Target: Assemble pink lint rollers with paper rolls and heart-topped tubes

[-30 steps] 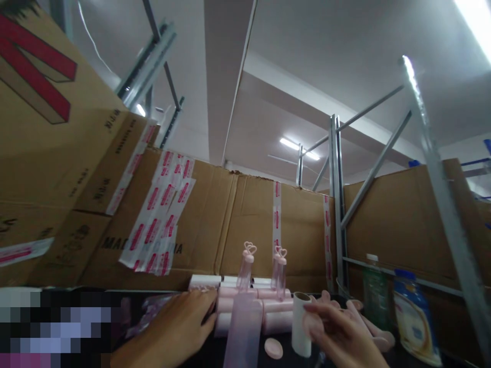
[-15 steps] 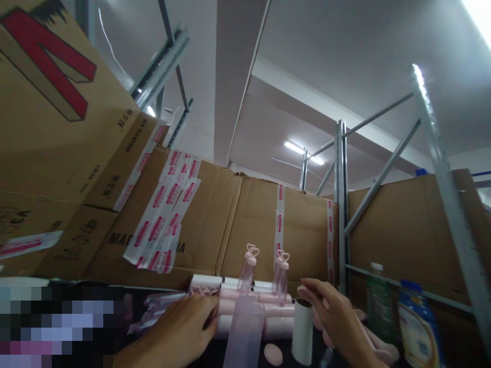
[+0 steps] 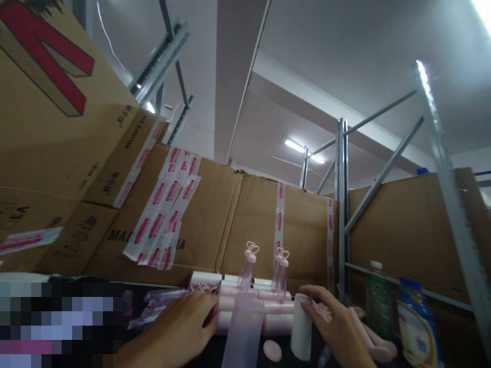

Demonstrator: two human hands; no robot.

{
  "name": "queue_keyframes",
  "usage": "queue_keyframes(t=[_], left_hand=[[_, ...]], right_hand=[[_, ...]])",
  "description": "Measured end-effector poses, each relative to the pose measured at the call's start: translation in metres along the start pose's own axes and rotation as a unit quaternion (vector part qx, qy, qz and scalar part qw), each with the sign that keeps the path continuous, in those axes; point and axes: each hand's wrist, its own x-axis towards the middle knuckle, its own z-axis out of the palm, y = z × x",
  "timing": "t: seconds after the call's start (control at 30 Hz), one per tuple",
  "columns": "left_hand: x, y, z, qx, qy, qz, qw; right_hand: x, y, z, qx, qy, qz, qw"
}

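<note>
My right hand (image 3: 330, 322) is at the top of an upright white tube (image 3: 301, 329), its fingers pressed together on a small pale pink cap (image 3: 303, 298) at the tube's mouth. A pale pink piece (image 3: 322, 311) shows at that hand's palm; its shape is partly hidden. My left hand (image 3: 187, 327) is curled beside a tall translucent pink bottle (image 3: 242, 332), with its fingertips hidden. Pink heart-shaped loops (image 3: 205, 289) show just beyond its knuckles. A pink oval disc (image 3: 272, 351) lies between bottle and tube.
Behind the bottle lie rows of pink and white tubes (image 3: 278, 324), with clear heart-topped tubes (image 3: 283, 281) upright among them. Clear purple packaging (image 3: 159, 306) lies left. A green bottle (image 3: 378, 301) and a blue bottle (image 3: 418, 322) stand right. Cardboard walls (image 3: 249, 220) close the back.
My right hand has lowered, bringing the pink cap onto the tube's previously dark, open mouth. My left hand has stayed nearly still. The view has shifted slightly.
</note>
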Motion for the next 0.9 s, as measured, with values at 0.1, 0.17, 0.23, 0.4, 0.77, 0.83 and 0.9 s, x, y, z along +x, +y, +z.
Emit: queue_keyframes(t=[0.1, 0.17, 0.23, 0.4, 0.77, 0.83, 0.9], left_hand=[[-0.001, 0.000, 0.000, 0.004, -0.002, -0.002, 1.000], [-0.002, 0.000, 0.000, 0.005, -0.002, -0.004, 1.000], [-0.003, 0.000, 0.000, 0.004, -0.001, -0.005, 1.000], [-0.001, 0.004, -0.003, 0.015, -0.011, 0.002, 1.000], [0.001, 0.006, -0.003, 0.014, -0.027, 0.003, 1.000], [-0.001, 0.007, -0.004, 0.015, -0.026, 0.002, 1.000], [-0.002, 0.007, -0.004, 0.014, -0.022, -0.002, 1.000]], right_hand=[[0.000, 0.003, 0.003, 0.003, 0.002, -0.007, 1.000], [-0.001, 0.005, 0.005, 0.010, -0.005, -0.017, 1.000], [-0.003, 0.007, 0.008, 0.019, -0.018, -0.030, 0.999], [-0.006, 0.010, 0.009, 0.033, -0.045, -0.042, 0.998], [-0.012, 0.015, 0.015, 0.042, -0.079, -0.029, 0.996], [-0.013, 0.015, 0.021, 0.044, -0.080, -0.037, 0.995], [-0.013, 0.015, 0.025, 0.046, -0.079, -0.047, 0.995]])
